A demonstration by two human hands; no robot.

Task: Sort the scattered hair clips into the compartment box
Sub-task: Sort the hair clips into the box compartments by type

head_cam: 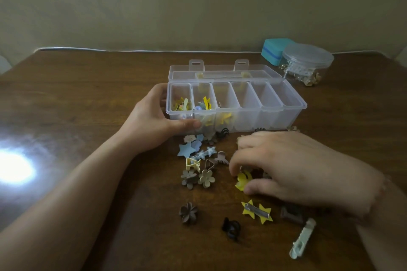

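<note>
A clear compartment box (284,114) stands open mid-table, its lid tilted back. The three leftmost compartments hold yellow and blue clips; the others look bare. My left hand (154,119) grips the box's left end, thumb along the front wall. My right hand (286,165) hovers over the scattered pile and pinches a yellow clip (242,180) between thumb and fingers. Loose clips lie in front of the box: a blue star (186,149), beige flowers (206,178), a brown flower (188,212), a yellow double-star clip (256,211), a black claw (231,226) and a pale green long clip (302,240).
A teal case (273,50) and a round clear jar (307,61) with small metal pieces stand at the back right by the wall. A bright glare (13,167) lies on the wooden table (77,94) at the left.
</note>
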